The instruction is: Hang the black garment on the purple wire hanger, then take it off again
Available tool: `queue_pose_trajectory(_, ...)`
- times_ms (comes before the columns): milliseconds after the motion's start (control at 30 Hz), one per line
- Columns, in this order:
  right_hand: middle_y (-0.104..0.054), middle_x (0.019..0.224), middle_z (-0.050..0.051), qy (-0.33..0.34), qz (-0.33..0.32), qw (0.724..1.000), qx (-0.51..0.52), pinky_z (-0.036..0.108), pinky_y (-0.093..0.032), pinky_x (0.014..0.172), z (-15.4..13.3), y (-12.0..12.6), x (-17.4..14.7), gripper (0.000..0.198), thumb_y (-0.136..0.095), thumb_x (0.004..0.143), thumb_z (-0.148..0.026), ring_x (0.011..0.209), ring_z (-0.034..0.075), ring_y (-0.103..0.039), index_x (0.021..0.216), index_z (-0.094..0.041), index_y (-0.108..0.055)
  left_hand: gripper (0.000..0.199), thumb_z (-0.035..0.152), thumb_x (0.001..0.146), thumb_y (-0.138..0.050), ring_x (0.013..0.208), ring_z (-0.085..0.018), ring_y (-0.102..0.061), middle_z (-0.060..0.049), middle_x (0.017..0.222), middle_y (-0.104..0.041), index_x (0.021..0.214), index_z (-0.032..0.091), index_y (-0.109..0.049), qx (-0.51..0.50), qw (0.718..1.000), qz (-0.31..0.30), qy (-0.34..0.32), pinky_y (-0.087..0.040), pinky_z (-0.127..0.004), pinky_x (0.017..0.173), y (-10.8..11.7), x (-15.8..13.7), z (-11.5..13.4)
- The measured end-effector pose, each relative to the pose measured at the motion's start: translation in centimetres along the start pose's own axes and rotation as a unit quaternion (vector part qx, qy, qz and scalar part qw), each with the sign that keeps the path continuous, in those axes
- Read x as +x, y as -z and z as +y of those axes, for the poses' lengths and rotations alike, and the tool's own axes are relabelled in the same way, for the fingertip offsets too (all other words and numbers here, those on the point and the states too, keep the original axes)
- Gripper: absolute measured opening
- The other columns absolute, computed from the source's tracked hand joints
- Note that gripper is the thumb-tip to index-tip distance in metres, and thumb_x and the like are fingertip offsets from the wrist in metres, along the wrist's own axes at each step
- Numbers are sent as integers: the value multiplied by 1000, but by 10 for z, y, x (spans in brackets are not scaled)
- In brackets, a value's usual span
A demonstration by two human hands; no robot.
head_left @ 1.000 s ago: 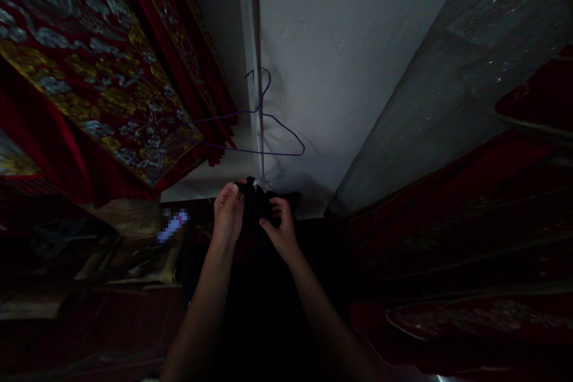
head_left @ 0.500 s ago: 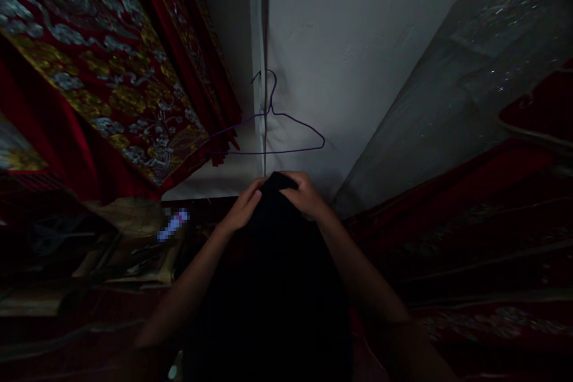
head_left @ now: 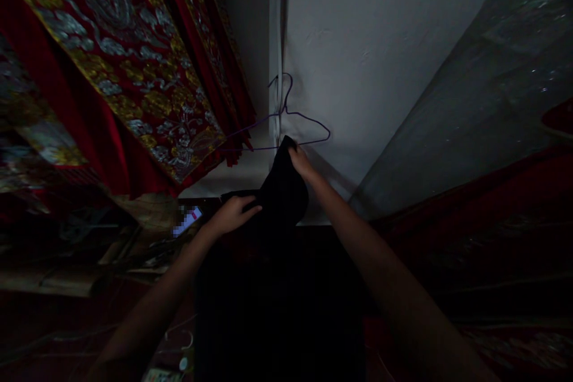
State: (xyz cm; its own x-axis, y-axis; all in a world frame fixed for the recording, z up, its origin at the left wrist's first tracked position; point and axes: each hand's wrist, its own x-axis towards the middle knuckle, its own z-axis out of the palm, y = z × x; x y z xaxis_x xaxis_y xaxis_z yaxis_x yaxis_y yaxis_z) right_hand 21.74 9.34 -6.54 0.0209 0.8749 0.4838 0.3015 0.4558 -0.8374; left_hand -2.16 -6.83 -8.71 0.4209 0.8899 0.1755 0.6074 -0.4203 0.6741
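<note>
In a dim corner, I watch two bare hands work on a black cloth (head_left: 283,191), raised in front of the wearer and just below a purple hanger (head_left: 285,106). The right hand (head_left: 301,162) is the higher of the two, its fingers pinching the cloth near its peaked top, which overlaps the hanger's lower wire from where I look; I cannot tell whether they touch. The left hand (head_left: 233,215) sits lower, at the cloth's left part, thumb and forefinger stretched over the fabric; I cannot tell whether those fingers grip it or merely rest there. The hanger's hook curls around a pale upright strip (head_left: 277,24), before a grey-white wall (head_left: 358,42). Upper left, I see a red drape (head_left: 134,59) thick with silver and gold embroidery, its lower fringe near the hanger. Below it lies a lit phone (head_left: 188,221), partly pixelated, just beyond the left forearm. To my right, a glinting sheet (head_left: 470,83) slants down toward dark red fabric (head_left: 483,185).
</note>
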Motion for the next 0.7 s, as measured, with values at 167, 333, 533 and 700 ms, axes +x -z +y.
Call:
queue_pose_trajectory(167, -63, 63, 1, -16, -35, 998, -41, 27, -43, 64, 16, 35, -4, 22, -54, 84, -24, 64, 15, -56, 67, -16, -65, 24, 47, 86, -65, 79, -27, -69, -7, 84, -76, 89, 27, -76, 45, 996, 52, 64, -48, -33, 78, 10, -14, -28)
queue_pose_trajectory(333, -58, 60, -2, 5, -62, 994, -85, 25, -35, 59, 11, 84, -26, 20, -63, 80, -29, 61, 13, -50, 63, -17, -64, 33, 49, 84, -63, 65, -25, -64, -7, 67, -70, 63, 25, -70, 64, 991, 39, 109, -45, -34, 69, 30, -6, -49)
queue_pose_trajectory(533, -44, 52, -4, 3, -59, 991, -117, 26, -27, 52, -7, 113, -34, 38, -62, 81, -42, 52, 11, -40, 54, -19, -51, 35, 50, 83, -61, 68, -22, -59, -6, 71, -68, 63, 22, -69, 78, 992, 86, 42, -43, -32, 71, 77, 41, -22)
queue_pose_trajectory(700, -40, 51, -4, -18, -65, 992, -107, 27, -26, 50, -13, 109, -39, 46, -60, 76, -57, 51, 11, -37, 52, -22, -43, 37, 47, 85, -55, 64, -18, -55, -4, 67, -64, 67, 17, -68, 165, 984, 64, -26, -40, -30, 66, 108, 68, 27)
